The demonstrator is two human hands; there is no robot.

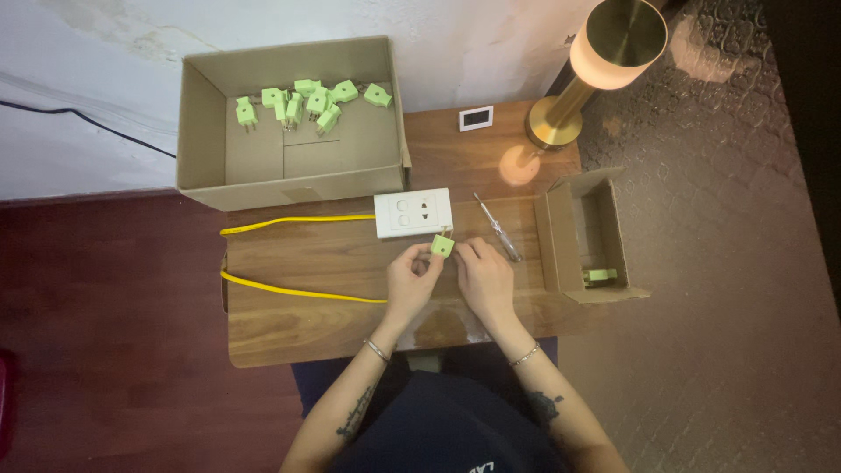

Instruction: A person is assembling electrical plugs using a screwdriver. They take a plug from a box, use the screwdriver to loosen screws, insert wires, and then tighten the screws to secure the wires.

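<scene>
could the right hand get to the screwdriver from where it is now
Probably yes. The screwdriver lies bare on the wooden table just beyond the right hand, with nothing between them. That hand would first have to let go of the green plug.

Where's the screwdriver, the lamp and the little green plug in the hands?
screwdriver (501, 233): head view, on its clear handle.
lamp (554, 121): head view, on its brass base.
green plug (442, 246): head view, on its body.

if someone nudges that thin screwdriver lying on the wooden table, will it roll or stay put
The thin screwdriver with a clear handle would probably roll: it looks round and slim, lying loose on the smooth wooden table. It likely feels light and stiff, being a narrow metal shaft. The right hand beside it might stop it.
</scene>
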